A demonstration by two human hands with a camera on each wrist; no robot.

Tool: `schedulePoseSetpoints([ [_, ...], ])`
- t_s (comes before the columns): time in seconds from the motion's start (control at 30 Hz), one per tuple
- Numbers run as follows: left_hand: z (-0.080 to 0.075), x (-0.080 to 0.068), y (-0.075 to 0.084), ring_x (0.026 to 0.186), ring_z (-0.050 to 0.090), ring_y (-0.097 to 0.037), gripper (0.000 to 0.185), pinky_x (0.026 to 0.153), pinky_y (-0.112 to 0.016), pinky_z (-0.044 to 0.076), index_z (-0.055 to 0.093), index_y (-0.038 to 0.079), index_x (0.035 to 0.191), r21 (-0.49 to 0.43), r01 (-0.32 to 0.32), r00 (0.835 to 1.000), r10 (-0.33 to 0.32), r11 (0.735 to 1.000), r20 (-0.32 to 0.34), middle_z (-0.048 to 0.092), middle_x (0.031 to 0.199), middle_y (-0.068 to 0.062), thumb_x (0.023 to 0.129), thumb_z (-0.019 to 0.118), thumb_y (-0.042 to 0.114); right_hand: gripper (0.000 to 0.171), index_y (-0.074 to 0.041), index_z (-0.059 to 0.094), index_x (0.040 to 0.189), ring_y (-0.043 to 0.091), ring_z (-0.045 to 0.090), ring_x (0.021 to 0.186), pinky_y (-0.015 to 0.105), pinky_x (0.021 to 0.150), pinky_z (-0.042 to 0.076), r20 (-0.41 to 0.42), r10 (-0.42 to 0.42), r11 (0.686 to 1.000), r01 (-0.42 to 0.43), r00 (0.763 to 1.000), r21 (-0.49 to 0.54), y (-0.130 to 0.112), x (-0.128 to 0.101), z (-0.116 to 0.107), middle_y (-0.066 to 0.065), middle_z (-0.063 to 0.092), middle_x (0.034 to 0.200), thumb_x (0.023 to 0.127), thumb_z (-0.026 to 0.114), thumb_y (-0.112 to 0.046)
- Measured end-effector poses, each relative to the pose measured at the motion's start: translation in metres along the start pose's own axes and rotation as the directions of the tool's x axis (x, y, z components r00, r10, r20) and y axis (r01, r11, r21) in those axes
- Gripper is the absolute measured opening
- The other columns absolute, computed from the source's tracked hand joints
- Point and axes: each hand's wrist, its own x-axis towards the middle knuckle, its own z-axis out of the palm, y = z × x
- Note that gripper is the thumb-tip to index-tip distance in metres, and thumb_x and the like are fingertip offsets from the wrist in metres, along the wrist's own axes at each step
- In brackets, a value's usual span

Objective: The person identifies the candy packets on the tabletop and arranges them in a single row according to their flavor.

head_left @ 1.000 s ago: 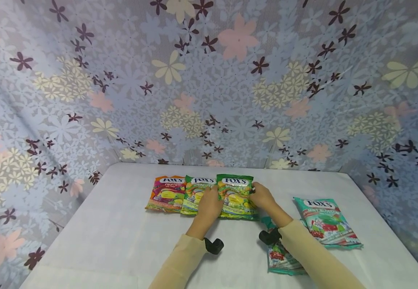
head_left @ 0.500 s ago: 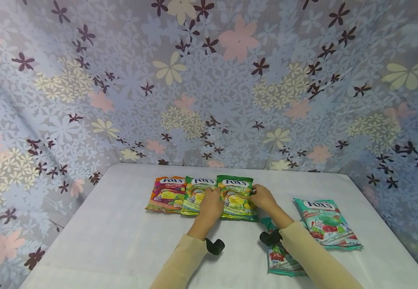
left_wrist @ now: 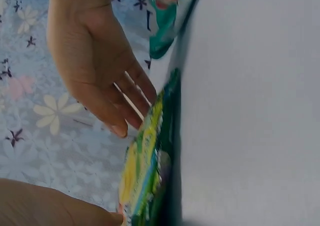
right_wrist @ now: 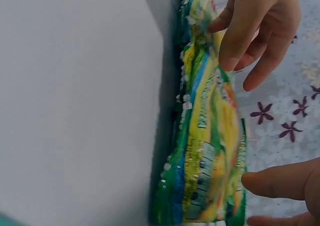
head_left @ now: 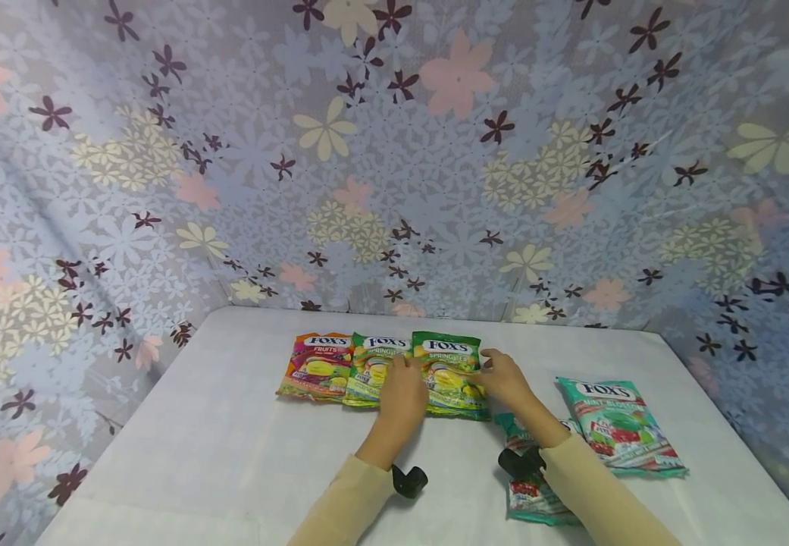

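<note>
Since half a second ago my right grip [head_left: 510, 383] has loosened: its fingers have spread away from the side of the right Spring Tea bag [head_left: 445, 390], the thumb jutting toward that edge; whether the thumb touches it I cannot tell. My left grip [head_left: 404, 390] has drawn back a little, its fingers loosely bent over the near part of the seam between that bag and the middle Spring Tea bag [head_left: 370, 379]; it too is released, clasping nothing.

Nearest me are my pale left sleeve [head_left: 349, 497] and right sleeve [head_left: 602, 493]. Under my right forearm a teal and red candy bag [head_left: 533, 504] lies partly hidden on the white bench [head_left: 196, 455]. Just beyond it, to the right, the Mint Blossom bag [head_left: 622, 428] lies at a slant, face up.

Farther out, the two Spring Tea bags lie side by side, face up, with the orange and purple Fruits bag [head_left: 315, 371] at the row's left end, against the middle one. Behind the bench's far edge rises a floral cloth [head_left: 394, 152].
</note>
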Motion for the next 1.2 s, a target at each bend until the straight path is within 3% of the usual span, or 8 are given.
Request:
schedulePoseSetpoints([
  [0.17, -0.01, -0.01, 0.012, 0.103, 0.059, -0.035, 0.036, 0.071, -0.04, 0.054, 0.062, -0.003, 0.119, -0.167, -0.013, 0.997, 0.026, 0.986, 0.076, 0.056, 0.116, -0.025, 0.088, 0.071, 0.011, 0.043, 0.007, 0.056, 0.126, 0.042, 0.058, 0.103, 0.051, 0.079, 0.05, -0.016, -0.08, 0.997, 0.08, 0.997, 0.014, 0.004, -0.018, -0.011, 0.026, 0.06, 0.114, 0.091, 0.067, -0.015],
  [0.3, -0.015, -0.018, 0.022, 0.073, 0.063, -0.022, 0.029, 0.057, -0.033, 0.05, 0.064, -0.002, 0.115, -0.322, 0.003, 0.979, 0.063, 0.947, 0.194, 0.066, 0.089, -0.013, 0.09, 0.068, 0.012, 0.036, 0.005, 0.061, 0.12, 0.036, 0.061, 0.092, 0.047, 0.072, 0.051, -0.047, -0.115, 0.993, 0.116, 0.992, 0.025, 0.009, -0.037, -0.023, 0.017, 0.064, 0.1, 0.09, 0.068, -0.015],
  [0.4, -0.014, -0.024, 0.029, 0.054, 0.052, -0.011, 0.025, 0.049, -0.026, 0.043, 0.066, -0.004, 0.111, -0.398, 0.029, 0.952, 0.095, 0.917, 0.289, 0.061, 0.066, -0.002, 0.091, 0.066, 0.012, 0.034, 0.004, 0.062, 0.117, 0.032, 0.062, 0.088, 0.042, 0.068, 0.051, -0.072, -0.121, 0.992, 0.122, 0.99, 0.011, 0.016, -0.051, -0.031, 0.011, 0.063, 0.092, 0.09, 0.068, -0.015],
  [0.53, -0.005, -0.033, 0.037, 0.051, 0.042, -0.006, 0.022, 0.051, -0.022, 0.038, 0.069, -0.006, 0.1, -0.417, 0.012, 0.928, 0.145, 0.909, 0.343, 0.053, 0.057, 0.002, 0.09, 0.067, 0.014, 0.036, 0.006, 0.061, 0.118, 0.031, 0.062, 0.087, 0.04, 0.066, 0.051, -0.055, -0.103, 0.995, 0.103, 0.993, 0.012, 0.03, -0.07, -0.043, 0.01, 0.062, 0.092, 0.091, 0.067, -0.018],
  [0.73, 0.005, -0.043, 0.046, 0.054, 0.045, -0.005, 0.027, 0.057, -0.021, 0.041, 0.07, -0.007, 0.103, -0.467, 0.021, 0.903, 0.184, 0.884, 0.388, 0.056, 0.063, 0.002, 0.089, 0.069, 0.016, 0.045, 0.007, 0.056, 0.125, 0.034, 0.06, 0.097, 0.042, 0.071, 0.052, 0.015, -0.023, 0.998, 0.022, 1.0, 0.052, 0.049, -0.099, -0.064, 0.011, 0.061, 0.101, 0.094, 0.065, -0.025],
  [0.93, 0.01, -0.049, 0.055, 0.048, 0.041, -0.005, 0.028, 0.056, -0.019, 0.04, 0.069, -0.006, 0.108, -0.483, 0.012, 0.895, 0.207, 0.875, 0.396, 0.046, 0.052, 0.005, 0.09, 0.068, 0.015, 0.051, 0.009, 0.053, 0.128, 0.027, 0.06, 0.093, 0.038, 0.069, 0.052, 0.055, 0.081, 0.992, -0.086, 0.995, 0.093, 0.064, -0.117, -0.076, 0.013, 0.061, 0.105, 0.095, 0.063, -0.029],
  [1.2, 0.014, -0.059, 0.065, 0.056, 0.045, -0.002, 0.032, 0.057, -0.017, 0.04, 0.067, -0.004, 0.115, -0.478, -0.026, 0.873, 0.253, 0.878, 0.417, 0.051, 0.06, 0.01, 0.09, 0.069, 0.015, 0.062, 0.015, 0.048, 0.128, 0.027, 0.062, 0.091, 0.039, 0.072, 0.055, 0.103, 0.197, 0.97, -0.21, 0.975, 0.127, 0.088, -0.13, -0.084, 0.017, 0.063, 0.105, 0.095, 0.062, -0.036],
])
